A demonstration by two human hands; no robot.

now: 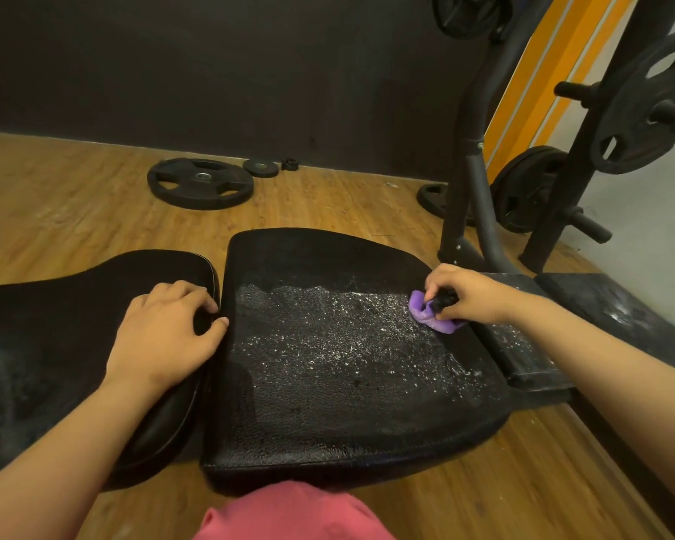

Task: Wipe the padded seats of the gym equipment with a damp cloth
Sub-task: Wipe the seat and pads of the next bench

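A black padded seat [328,403] fills the middle of the view, its far half glistening with wet droplets. My right hand [468,294] grips a bunched purple cloth [433,315] and holds it against the seat's right edge. A second black pad [63,305] lies to the left of the seat, across a narrow gap. My left hand [164,337] rests on that pad's right end, fingers curled over its edge near the gap.
Large [200,183] and small [260,167] weight plates lie on the wooden floor behind the pads. A dark metal rack [480,181] with hung plates [647,103] stands at the right. A wet black frame step [523,344] adjoins the seat. Pink clothing [293,512] shows below.
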